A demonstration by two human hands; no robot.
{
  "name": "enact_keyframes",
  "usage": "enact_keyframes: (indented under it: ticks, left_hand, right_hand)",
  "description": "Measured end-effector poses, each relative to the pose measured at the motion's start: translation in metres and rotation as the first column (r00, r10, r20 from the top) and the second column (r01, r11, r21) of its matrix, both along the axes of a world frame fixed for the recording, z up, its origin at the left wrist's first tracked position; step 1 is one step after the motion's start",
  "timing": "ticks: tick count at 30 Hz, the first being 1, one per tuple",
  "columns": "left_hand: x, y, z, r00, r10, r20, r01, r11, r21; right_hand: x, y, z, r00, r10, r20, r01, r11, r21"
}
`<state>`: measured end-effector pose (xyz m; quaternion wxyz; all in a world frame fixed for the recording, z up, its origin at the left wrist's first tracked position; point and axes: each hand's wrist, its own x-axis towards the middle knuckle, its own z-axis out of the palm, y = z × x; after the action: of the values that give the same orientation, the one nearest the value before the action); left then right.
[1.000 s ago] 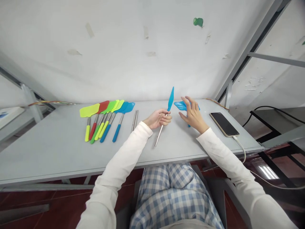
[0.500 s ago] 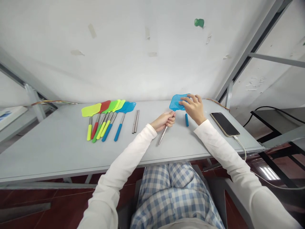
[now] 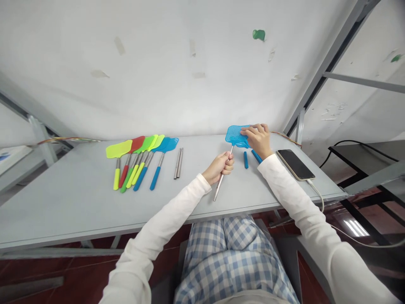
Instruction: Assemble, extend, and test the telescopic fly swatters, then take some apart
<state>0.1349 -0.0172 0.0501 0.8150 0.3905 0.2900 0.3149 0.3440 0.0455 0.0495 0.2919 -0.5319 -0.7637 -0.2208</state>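
My left hand [image 3: 219, 167] is wrapped round the metal rod [image 3: 219, 188] of a fly swatter, whose lower end slants towards the table's front edge. At the rod's top is a blue mesh swatter head [image 3: 234, 134]. My right hand [image 3: 258, 139] grips the right side of that head, with fingers bent over it and the thumb hidden. Another blue piece [image 3: 243, 144] shows partly below the head; its full shape is hidden. A blue handle sleeve [image 3: 246, 160] lies just below, and a second blue sleeve [image 3: 256, 156] is beside my right wrist.
Several fly swatters in yellow [image 3: 119, 148], red, green and blue [image 3: 171, 144] lie fanned out at left on the grey table [image 3: 79, 202]. Two metal rods [image 3: 178, 163] lie right of them. A phone [image 3: 295, 164] with a white cable [image 3: 317, 192] is at right. A wall stands behind.
My left hand has slid down from the swatter head, baring a stretch of rod. The rod's lower end sits nearer the front edge. The second blue sleeve has come into view.
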Motion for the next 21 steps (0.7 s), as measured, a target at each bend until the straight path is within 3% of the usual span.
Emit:
enact_keyframes:
  ticks: [6, 10, 12, 17, 21]
  left_hand:
    - [-0.017, 0.014, 0.010, 0.979, -0.118, 0.166, 0.146, 0.975, -0.167]
    - [-0.015, 0.023, 0.020, 0.971, -0.118, 0.208, 0.147, 0.980, -0.133]
    - [-0.007, 0.022, 0.021, 0.984, -0.084, 0.155, 0.102, 0.989, -0.112]
    - [0.016, 0.011, 0.019, 0.985, 0.165, 0.050, -0.162, 0.985, -0.059]
    - [0.027, 0.008, 0.024, 0.969, 0.241, 0.048, -0.240, 0.970, -0.026]
  right_hand:
    - [-0.017, -0.009, 0.002, 0.990, 0.118, 0.076, -0.116, 0.993, -0.033]
    - [-0.033, -0.015, 0.001, 0.972, 0.200, 0.123, -0.199, 0.980, -0.022]
    - [-0.039, -0.014, 0.003, 0.973, 0.197, 0.120, -0.197, 0.980, -0.009]
    - [-0.040, -0.008, 0.010, 0.980, 0.169, 0.102, -0.169, 0.986, -0.010]
    - [-0.043, 0.001, 0.010, 0.984, 0.167, 0.069, -0.169, 0.985, 0.020]
